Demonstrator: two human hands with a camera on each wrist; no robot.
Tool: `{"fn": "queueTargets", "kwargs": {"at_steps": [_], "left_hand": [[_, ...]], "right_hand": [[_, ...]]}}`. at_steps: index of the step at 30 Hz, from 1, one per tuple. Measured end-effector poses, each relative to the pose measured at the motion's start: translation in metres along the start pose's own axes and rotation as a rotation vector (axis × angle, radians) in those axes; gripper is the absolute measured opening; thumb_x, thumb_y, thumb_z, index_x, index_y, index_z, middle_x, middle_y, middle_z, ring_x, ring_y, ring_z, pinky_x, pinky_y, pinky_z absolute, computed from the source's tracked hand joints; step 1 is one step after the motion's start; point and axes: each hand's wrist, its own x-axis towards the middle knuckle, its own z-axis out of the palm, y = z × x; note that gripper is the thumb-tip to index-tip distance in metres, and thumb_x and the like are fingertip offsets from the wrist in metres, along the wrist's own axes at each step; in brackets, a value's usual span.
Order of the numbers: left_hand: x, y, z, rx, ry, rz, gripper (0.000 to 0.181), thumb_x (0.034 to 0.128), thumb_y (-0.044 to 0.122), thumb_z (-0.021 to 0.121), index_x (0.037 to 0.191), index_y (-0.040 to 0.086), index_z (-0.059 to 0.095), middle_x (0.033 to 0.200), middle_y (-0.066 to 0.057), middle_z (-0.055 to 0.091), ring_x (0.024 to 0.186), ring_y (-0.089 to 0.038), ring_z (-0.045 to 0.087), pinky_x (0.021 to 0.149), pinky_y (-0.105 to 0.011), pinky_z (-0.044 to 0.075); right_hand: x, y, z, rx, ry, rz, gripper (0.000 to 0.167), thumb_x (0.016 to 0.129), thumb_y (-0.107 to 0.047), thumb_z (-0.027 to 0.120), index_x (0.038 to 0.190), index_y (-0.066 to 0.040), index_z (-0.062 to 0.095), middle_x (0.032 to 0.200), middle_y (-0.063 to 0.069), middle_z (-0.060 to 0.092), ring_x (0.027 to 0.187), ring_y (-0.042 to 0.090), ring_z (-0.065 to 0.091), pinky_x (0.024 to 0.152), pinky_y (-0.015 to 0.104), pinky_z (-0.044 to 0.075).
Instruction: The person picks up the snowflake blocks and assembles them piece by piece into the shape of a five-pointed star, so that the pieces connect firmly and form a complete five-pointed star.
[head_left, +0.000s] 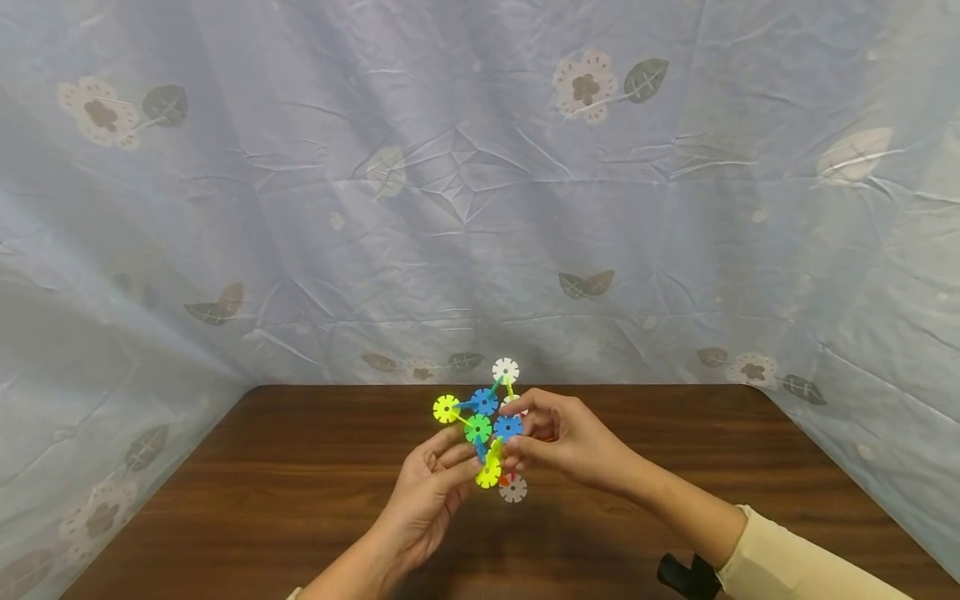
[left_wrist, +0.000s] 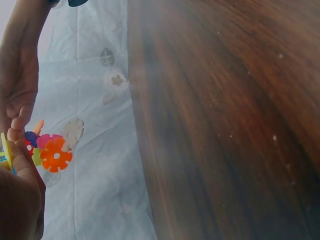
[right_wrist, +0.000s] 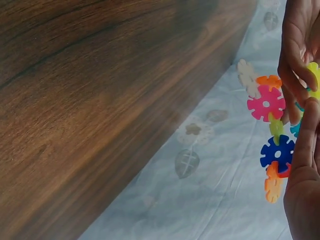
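Observation:
Both hands hold up one joined cluster of notched, interlocking plastic discs above the table. In the head view my left hand (head_left: 423, 496) grips its lower left side near a green disc (head_left: 477, 429) and a yellow disc (head_left: 488, 476). My right hand (head_left: 581, 437) pinches a blue disc (head_left: 508, 427) between thumb and fingers on the right side. A white disc (head_left: 506, 370) tops the cluster; another yellow disc (head_left: 446, 408) juts out left. The right wrist view shows a pink disc (right_wrist: 266, 104) and a dark blue disc (right_wrist: 277, 154); fingers hide the middle.
The brown wooden table (head_left: 300, 483) lies beneath the hands. A pale flowered cloth (head_left: 450, 250) hangs behind it and along both sides. Near the right forearm, a black object (head_left: 688, 575) shows at the lower edge; its kind cannot be made out.

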Motion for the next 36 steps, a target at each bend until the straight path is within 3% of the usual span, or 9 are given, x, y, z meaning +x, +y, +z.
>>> {"fn": "queueTargets", "kwargs": {"at_steps": [8,16,29,36], "left_hand": [[0.001,0.0,-0.001,-0.025,-0.007,-0.014,0.078,0.098,-0.008,0.057,0.162,-0.009,0.013,0.107,0.009,0.07,0.102,-0.001,0.067,0.094,-0.013,0.058],[0.001,0.0,0.0,-0.012,0.006,-0.006,0.075,0.0974,-0.008,0.058,0.161,-0.009,0.019,0.105,0.009,0.072,0.102,-0.001,0.068,0.095,-0.015,0.058],[-0.001,0.0,0.008,0.046,0.139,0.022,0.06,0.0968,-0.009,0.061,0.152,-0.011,0.038,0.097,0.009,0.075,0.093,-0.003,0.07,0.086,-0.016,0.06],[0.001,0.0,0.01,0.049,0.162,0.045,0.048,0.1006,-0.003,0.061,0.146,-0.011,0.046,0.107,0.002,0.078,0.1,-0.005,0.072,0.09,-0.018,0.061]], "right_hand": [[0.001,-0.005,0.002,-0.024,0.001,0.022,0.037,0.098,0.001,0.068,0.132,0.007,0.057,0.087,0.026,0.07,0.083,0.022,0.08,0.073,0.038,0.068],[0.0,-0.005,0.002,-0.042,0.004,0.002,0.036,0.098,0.001,0.069,0.131,0.007,0.058,0.087,0.026,0.07,0.082,0.02,0.079,0.072,0.037,0.068],[0.001,-0.002,0.002,-0.075,0.0,-0.02,0.033,0.096,0.005,0.069,0.128,0.01,0.06,0.082,0.023,0.064,0.079,0.023,0.078,0.073,0.041,0.067],[0.003,-0.006,0.006,-0.093,0.056,-0.016,0.034,0.097,0.003,0.068,0.129,0.005,0.059,0.088,0.022,0.072,0.082,0.023,0.078,0.075,0.04,0.067]]}}
